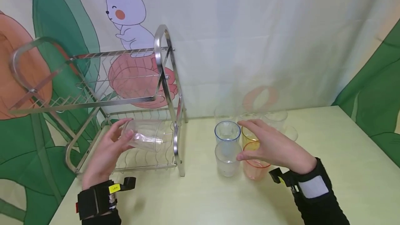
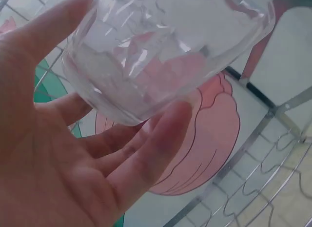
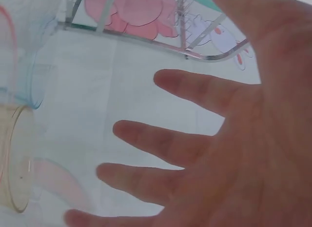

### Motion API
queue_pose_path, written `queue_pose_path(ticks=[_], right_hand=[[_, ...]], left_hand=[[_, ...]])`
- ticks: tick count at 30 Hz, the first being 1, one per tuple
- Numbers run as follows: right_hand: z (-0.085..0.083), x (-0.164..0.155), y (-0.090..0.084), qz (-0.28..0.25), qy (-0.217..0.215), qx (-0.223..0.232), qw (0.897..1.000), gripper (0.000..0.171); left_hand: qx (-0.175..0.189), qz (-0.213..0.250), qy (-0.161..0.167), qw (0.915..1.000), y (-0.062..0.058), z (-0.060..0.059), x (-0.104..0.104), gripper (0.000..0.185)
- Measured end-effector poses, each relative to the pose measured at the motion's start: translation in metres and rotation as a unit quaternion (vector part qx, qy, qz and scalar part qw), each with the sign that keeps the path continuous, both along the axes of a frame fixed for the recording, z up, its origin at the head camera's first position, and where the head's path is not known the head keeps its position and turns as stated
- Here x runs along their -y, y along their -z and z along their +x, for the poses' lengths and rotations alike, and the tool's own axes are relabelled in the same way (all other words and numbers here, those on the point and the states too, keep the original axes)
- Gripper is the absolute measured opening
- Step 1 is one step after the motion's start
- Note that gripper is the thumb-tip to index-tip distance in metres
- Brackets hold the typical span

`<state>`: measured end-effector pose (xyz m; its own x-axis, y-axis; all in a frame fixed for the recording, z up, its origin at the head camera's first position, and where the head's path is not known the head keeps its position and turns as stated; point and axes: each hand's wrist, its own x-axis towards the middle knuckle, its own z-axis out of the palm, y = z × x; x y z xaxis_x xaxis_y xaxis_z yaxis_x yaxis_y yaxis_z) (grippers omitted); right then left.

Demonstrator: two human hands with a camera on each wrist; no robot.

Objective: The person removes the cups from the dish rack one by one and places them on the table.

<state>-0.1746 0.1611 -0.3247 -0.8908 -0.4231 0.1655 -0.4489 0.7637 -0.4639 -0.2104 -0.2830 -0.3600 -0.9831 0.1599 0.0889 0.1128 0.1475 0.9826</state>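
Note:
My left hand (image 1: 107,148) grips a clear plastic cup (image 1: 146,135) lying on its side over the lower tier of a steel dish rack (image 1: 162,79). In the left wrist view the cup (image 2: 161,51) rests between thumb and fingers. My right hand (image 1: 268,145) hovers open, fingers spread, over a cluster of cups: a blue-rimmed clear cup (image 1: 227,132) stacked on a frosted clear cup (image 1: 227,162), a yellow cup (image 1: 248,135) and an orange cup (image 1: 254,169). In the right wrist view the yellow cup (image 3: 17,158) lies left of the spread fingers (image 3: 161,139).
More clear cups (image 1: 276,119) stand behind the cluster near the backdrop. The two-tier rack fills the table's left side. The pale yellow table (image 1: 343,169) stretches right toward a green-patterned wall. A rabbit-print curtain (image 1: 126,9) hangs behind.

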Motion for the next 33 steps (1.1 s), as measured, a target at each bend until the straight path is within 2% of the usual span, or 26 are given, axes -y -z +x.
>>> queue_pose_path(ticks=[8, 12, 17, 26, 33], right_hand=[[0.007, 0.005, -0.013, -0.041, -0.03, -0.028, 0.998, 0.097], [0.012, 0.011, -0.015, -0.059, -0.062, -0.041, 0.995, 0.096], [0.014, 0.015, -0.018, -0.063, -0.076, -0.049, 0.994, 0.096], [0.011, 0.015, -0.015, -0.062, -0.077, -0.043, 0.994, 0.097], [0.011, 0.017, -0.016, -0.072, -0.094, -0.068, 0.991, 0.094]], left_hand=[[-0.004, -0.013, 0.058, 0.9982, -0.004, 0.002, -0.015, 0.051], [-0.008, 0.019, 0.086, 0.9961, -0.006, 0.004, -0.018, 0.047], [-0.02, 0.049, 0.122, 0.9911, -0.008, 0.006, -0.024, 0.046], [-0.024, 0.046, 0.14, 0.9888, -0.006, 0.005, -0.041, 0.05], [-0.029, 0.064, 0.172, 0.9826, -0.01, 0.002, -0.054, 0.05]])
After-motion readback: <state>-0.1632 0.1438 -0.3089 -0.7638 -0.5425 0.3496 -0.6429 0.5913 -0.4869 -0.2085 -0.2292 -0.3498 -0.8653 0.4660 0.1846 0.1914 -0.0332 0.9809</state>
